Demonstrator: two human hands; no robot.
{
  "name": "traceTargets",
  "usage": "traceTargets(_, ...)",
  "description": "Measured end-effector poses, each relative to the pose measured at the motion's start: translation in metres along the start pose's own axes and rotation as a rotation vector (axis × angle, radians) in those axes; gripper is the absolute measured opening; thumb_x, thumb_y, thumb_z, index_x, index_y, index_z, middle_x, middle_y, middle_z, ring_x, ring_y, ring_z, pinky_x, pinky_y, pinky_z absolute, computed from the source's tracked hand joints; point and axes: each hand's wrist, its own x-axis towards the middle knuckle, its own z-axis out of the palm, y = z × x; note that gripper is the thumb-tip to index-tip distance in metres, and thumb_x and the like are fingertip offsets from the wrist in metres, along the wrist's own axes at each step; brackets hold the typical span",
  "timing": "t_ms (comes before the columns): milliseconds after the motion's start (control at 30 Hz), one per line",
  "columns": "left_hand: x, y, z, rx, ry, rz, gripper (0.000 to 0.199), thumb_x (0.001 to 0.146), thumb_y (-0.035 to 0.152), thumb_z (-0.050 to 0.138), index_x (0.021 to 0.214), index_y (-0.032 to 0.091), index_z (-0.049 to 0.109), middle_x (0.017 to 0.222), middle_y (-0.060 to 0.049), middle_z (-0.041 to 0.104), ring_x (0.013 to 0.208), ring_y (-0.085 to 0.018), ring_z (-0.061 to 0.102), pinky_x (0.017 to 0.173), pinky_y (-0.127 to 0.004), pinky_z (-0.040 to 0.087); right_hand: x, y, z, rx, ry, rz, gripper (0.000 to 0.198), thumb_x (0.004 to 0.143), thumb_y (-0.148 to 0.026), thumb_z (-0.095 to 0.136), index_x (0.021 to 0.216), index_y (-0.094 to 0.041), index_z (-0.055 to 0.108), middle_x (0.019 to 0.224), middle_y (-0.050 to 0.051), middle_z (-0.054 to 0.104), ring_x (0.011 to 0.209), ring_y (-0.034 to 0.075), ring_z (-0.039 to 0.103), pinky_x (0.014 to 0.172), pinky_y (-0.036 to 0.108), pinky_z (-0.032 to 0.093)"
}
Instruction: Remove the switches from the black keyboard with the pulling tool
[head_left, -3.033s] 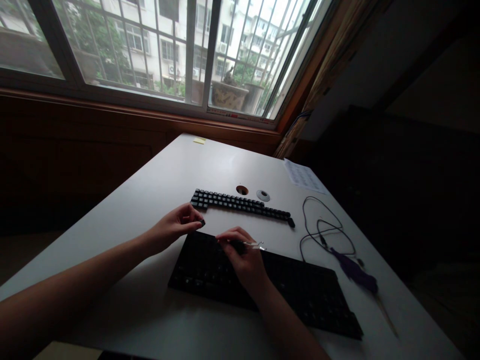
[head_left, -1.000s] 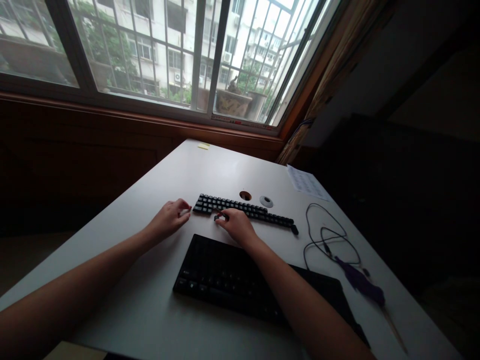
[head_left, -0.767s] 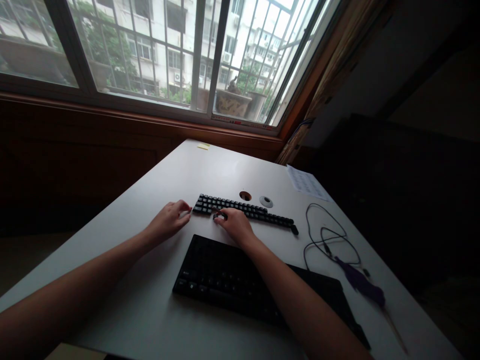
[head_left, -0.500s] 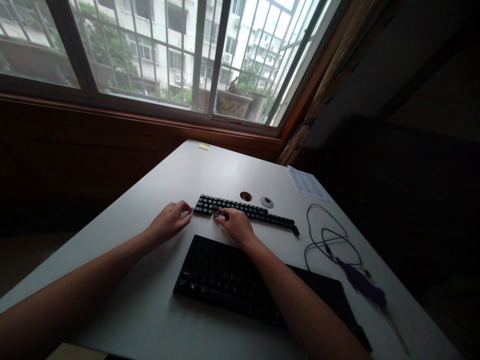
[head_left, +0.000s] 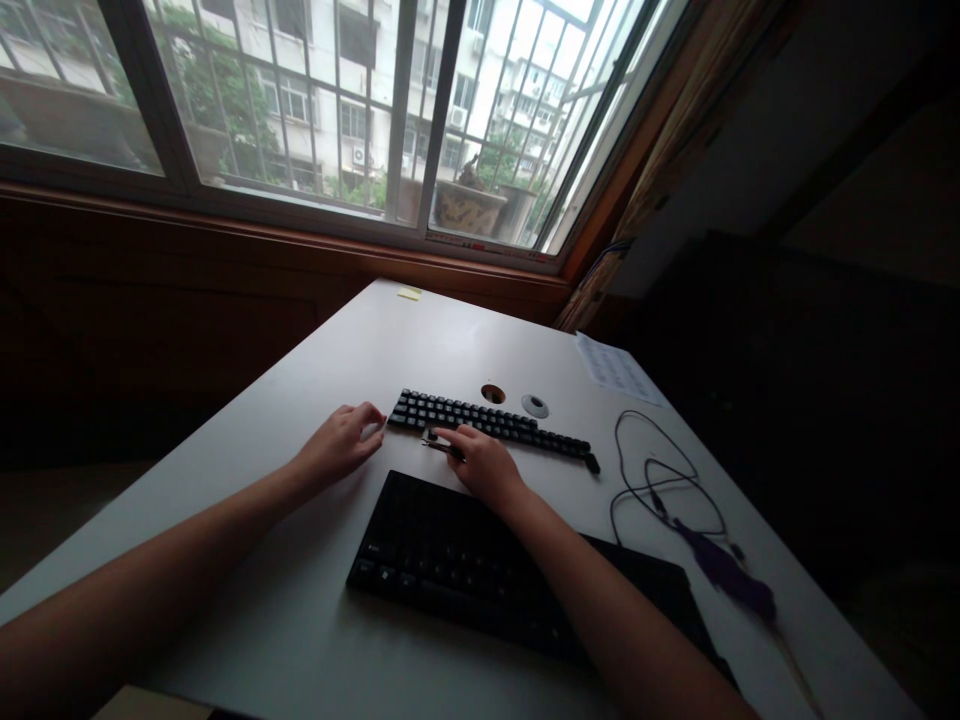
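Note:
Small black keycaps (head_left: pixel 442 411) stand in close rows on the white table (head_left: pixel 300 570). My left hand (head_left: pixel 339 442) is at the left end of these rows, thumb and forefinger curled into a pinch. Whatever is between its fingertips is too small to make out. My right hand (head_left: pixel 484 462) is closed on thin, dark tweezers (head_left: pixel 442 447), their tips pointing left just below the front row. One small dark keycap (head_left: pixel 431 434) is by the tips and forefinger; I cannot tell whether it is gripped. A black keyboard (head_left: pixel 442 560) lies nearer me, partly under my right forearm.
A cable (head_left: pixel 667 470) loops across the right side, near a purple-handled brush (head_left: pixel 724 570). Behind the keycaps are a round hole (head_left: pixel 493 394) and a grey ring-shaped cover (head_left: pixel 535 405). Printed paper (head_left: pixel 615 368) and yellow sticky notes (head_left: pixel 409 293) lie toward the far edge.
My right hand has drawn slightly right and toward me, so the tweezers have left the keycap rows and now lie flatter in front of them. My left hand has stayed in place.

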Motion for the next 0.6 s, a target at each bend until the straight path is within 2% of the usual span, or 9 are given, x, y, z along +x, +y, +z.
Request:
traceTargets(233,-0.001,0.002,-0.001,-0.020,0.018,0.004,0.019,0.085,0.031,0.058,0.100,0.021,0.062,0.102,-0.011,0.068,0.102,-0.031,0.059,0.089,-0.043,0.045,0.004,-0.002,0.000,-0.051,-0.056,0.021,0.046,0.089,-0.024,0.056,0.133,-0.035,0.058,0.115,0.003,0.066,0.092,0.020,0.068,0.081,0.028,0.050)
traceTargets(600,-0.001,0.000,0.001,0.077,0.007,0.033,0.017,0.088,0.029,0.055,0.102,0.021,0.058,0.103,-0.009,0.069,0.103,-0.028,0.060,0.087,-0.043,0.049,0.012,-0.013,-0.005,-0.120,-0.135,0.084,0.047,0.092,-0.028,0.052,0.138,-0.034,0.052,0.122,0.002,0.063,0.098,0.020,0.066,0.085,0.029,0.050)
